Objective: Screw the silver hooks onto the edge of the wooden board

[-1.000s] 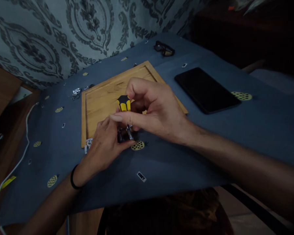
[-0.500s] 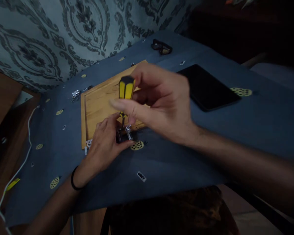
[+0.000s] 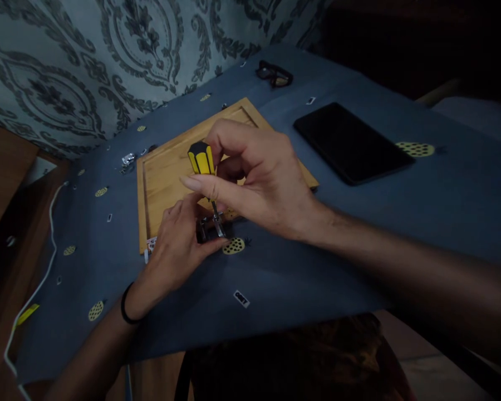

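My right hand (image 3: 259, 178) is closed around a short screwdriver (image 3: 201, 159) with a yellow and black handle, held nearly upright. Its metal tip points down onto a small shiny metal part (image 3: 212, 228) at the near edge of a wooden board (image 3: 162, 172). My left hand (image 3: 177, 250), with a black band at the wrist, pinches that metal part and steadies it against the board's edge. Another small metal piece (image 3: 151, 245) lies by the board's near left corner, partly hidden by my left hand.
A blue cloth (image 3: 317, 250) with yellow dotted motifs covers the table. A black phone (image 3: 353, 142) lies at the right, dark glasses (image 3: 273, 75) at the far edge, small metal bits (image 3: 128, 160) left of the board. A white cable (image 3: 29, 284) runs along the left. Patterned fabric hangs behind.
My right hand lifted the screwdriver off the part half a second ago and has brought it back down onto it. My left hand stayed on the metal part.
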The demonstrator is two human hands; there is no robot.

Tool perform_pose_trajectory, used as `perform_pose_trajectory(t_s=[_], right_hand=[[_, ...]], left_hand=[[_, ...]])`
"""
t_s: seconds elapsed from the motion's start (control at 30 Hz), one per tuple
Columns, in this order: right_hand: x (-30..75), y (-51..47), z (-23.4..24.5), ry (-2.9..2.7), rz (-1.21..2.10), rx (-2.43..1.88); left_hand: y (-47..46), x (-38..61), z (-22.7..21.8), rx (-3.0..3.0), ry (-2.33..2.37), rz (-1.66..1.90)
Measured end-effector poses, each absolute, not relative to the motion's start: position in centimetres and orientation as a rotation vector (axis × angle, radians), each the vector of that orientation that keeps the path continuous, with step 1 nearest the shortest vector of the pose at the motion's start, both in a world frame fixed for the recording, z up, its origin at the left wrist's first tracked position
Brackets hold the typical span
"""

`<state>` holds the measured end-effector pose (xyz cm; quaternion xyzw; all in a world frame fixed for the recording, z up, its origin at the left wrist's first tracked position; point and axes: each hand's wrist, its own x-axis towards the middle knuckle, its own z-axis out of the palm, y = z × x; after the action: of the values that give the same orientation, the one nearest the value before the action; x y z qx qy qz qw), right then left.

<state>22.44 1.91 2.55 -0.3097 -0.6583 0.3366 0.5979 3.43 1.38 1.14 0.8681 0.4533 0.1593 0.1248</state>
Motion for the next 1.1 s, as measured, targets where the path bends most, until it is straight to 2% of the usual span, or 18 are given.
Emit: perform_pose_trajectory(t_s=[0.8, 1.1], right_hand=[[22.69, 2.28, 3.05, -1.725, 0.904, -0.672], [22.43, 2.09, 3.01, -1.639, 0.967, -0.731]], left_hand=[[1.47, 3.26, 0.57, 2.579, 1.359, 0.492], [1.6, 3.09, 0.38, 2.611, 1.321, 0.431]])
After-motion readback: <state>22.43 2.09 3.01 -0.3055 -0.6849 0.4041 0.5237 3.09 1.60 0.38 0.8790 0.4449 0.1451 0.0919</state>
